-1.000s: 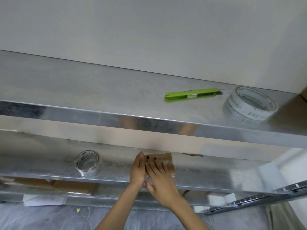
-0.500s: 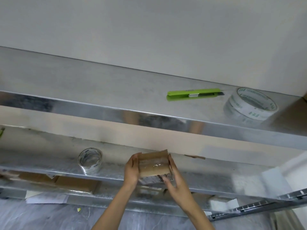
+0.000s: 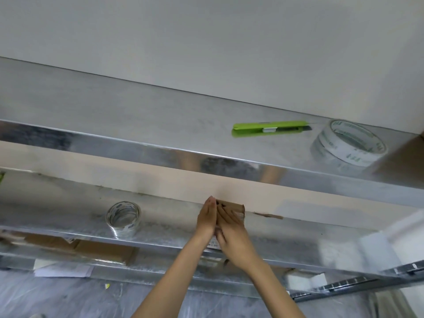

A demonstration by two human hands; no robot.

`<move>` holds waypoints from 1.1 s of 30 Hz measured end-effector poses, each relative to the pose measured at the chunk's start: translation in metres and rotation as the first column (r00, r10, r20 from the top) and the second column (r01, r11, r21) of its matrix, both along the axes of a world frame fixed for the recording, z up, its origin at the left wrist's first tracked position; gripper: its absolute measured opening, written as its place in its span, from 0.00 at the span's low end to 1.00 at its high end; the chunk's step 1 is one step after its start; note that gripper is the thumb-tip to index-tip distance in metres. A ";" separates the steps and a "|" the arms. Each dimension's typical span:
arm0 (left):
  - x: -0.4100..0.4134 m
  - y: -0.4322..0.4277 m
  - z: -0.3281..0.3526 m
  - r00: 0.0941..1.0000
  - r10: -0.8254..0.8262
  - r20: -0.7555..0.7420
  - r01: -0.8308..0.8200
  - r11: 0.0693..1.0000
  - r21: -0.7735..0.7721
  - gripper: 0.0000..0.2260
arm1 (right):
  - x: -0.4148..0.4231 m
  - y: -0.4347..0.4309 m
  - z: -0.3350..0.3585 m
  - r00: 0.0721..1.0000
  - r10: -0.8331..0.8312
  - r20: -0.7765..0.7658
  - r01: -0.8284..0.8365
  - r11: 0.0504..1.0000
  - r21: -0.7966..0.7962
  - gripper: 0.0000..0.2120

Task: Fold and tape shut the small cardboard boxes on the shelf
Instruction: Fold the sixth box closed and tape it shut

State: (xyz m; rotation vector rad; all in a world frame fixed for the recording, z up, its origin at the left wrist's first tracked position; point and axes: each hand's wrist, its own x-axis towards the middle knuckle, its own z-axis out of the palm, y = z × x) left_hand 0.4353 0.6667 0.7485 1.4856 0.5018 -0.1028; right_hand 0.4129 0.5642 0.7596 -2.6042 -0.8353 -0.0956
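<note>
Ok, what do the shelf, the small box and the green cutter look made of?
The shiny grey shelf looks like brushed metal, its front edge reflecting like a mirror. The small brown box looks like matte cardboard, raw-edged. The bright green cutter seems smooth plastic.

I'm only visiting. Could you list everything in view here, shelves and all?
Metal shelves: three tiers showing, silver, against the wall.
Utility knife: one, green, top shelf.
Stacked tape: apparently two rolls, white, top shelf, right.
Tape roll: one, clear, middle shelf, left.
Small cardboard box: one, brown, middle shelf, between the hands.
Flat cardboard: brown, lower shelf, left.
Left hand: flat against the box's left side.
Right hand: fingers laid over its top.
</note>
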 end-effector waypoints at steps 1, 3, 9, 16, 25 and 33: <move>-0.003 -0.002 -0.005 1.000 0.021 0.012 -0.021 0.999 -0.029 0.20 | 0.000 -0.002 0.001 0.999 0.029 -0.028 -0.028 1.000 0.008 0.27; -0.004 -0.005 -0.009 0.997 0.064 0.035 -0.060 0.994 -0.091 0.19 | 0.003 -0.007 0.002 0.992 0.078 -0.096 -0.073 0.995 0.061 0.28; -0.010 -0.008 -0.008 0.987 0.136 0.080 -0.132 0.990 -0.059 0.14 | 0.012 -0.028 0.008 0.982 0.145 -0.123 -0.155 0.985 -0.078 0.26; -0.010 -0.008 -0.003 0.993 0.066 0.102 -0.088 0.968 0.235 0.20 | -0.008 -0.070 -0.008 0.995 -0.103 0.018 0.104 0.967 -0.234 0.31; -0.014 0.024 -0.005 0.984 0.177 0.011 -0.176 0.974 0.140 0.15 | -0.023 -0.029 -0.020 0.988 -0.143 -0.056 0.142 0.990 -0.008 0.33; -0.027 0.031 -0.024 0.997 0.006 -0.075 -0.002 0.999 0.048 0.19 | -0.017 0.016 -0.031 0.995 -0.103 -0.013 0.095 0.955 -0.280 0.27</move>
